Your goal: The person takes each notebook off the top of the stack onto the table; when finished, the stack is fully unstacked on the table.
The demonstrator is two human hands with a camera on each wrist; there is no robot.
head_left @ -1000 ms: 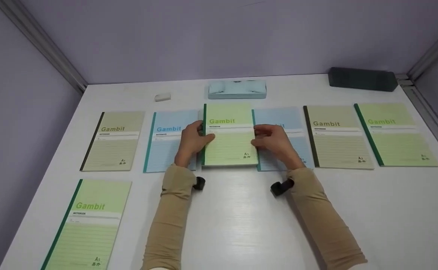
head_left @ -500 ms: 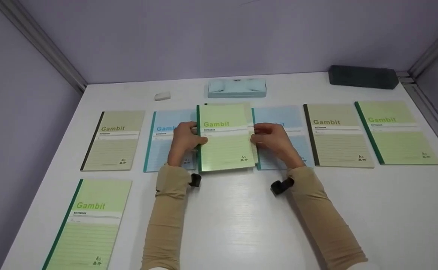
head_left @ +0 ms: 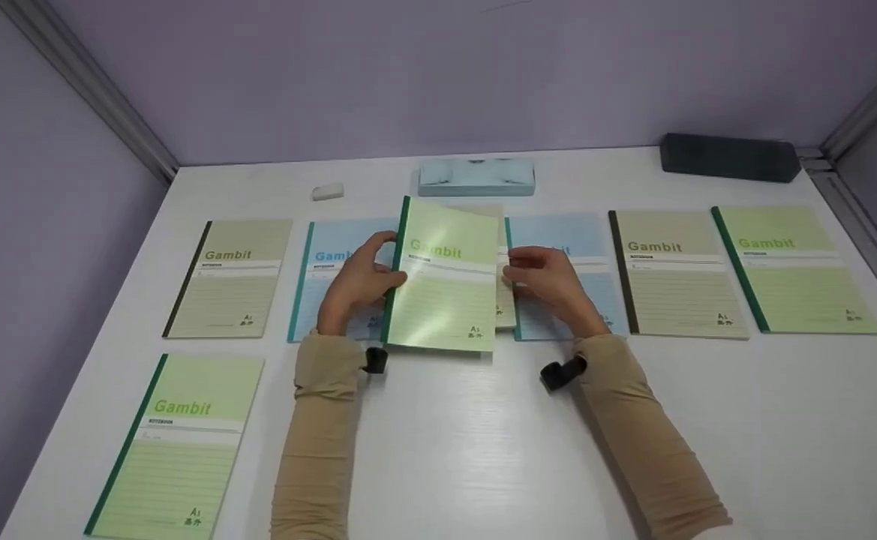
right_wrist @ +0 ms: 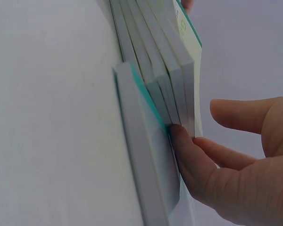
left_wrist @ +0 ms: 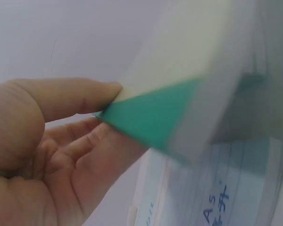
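A green Gambit notebook (head_left: pixel 446 292) is raised and tilted in the middle of the head view. My left hand (head_left: pixel 359 281) pinches it by its dark green spine, thumb on the cover and fingers below, as the left wrist view shows. A beige notebook (head_left: pixel 505 319) peeks out under its right side, on a stack of several notebooks (right_wrist: pixel 167 80). With its fingertips my right hand (head_left: pixel 551 281) touches the stack's side; the thumb stands apart from it. Below that hand lies a blue notebook (head_left: pixel 581 307). Another blue notebook (head_left: pixel 314 307) is partly covered by the left hand.
Flat on the white table lie a beige notebook (head_left: pixel 228 281) and a green notebook (head_left: pixel 175 450) at left, and a beige (head_left: pixel 674 277) and a green one (head_left: pixel 794 274) at right. An eraser (head_left: pixel 328 191), a light blue case (head_left: pixel 476 178) and a dark case (head_left: pixel 731 157) stand behind.
My left hand has drawn the green notebook left and toward me, lifting it off the stack and baring the beige one beneath. The right hand has stayed at the stack's edge.
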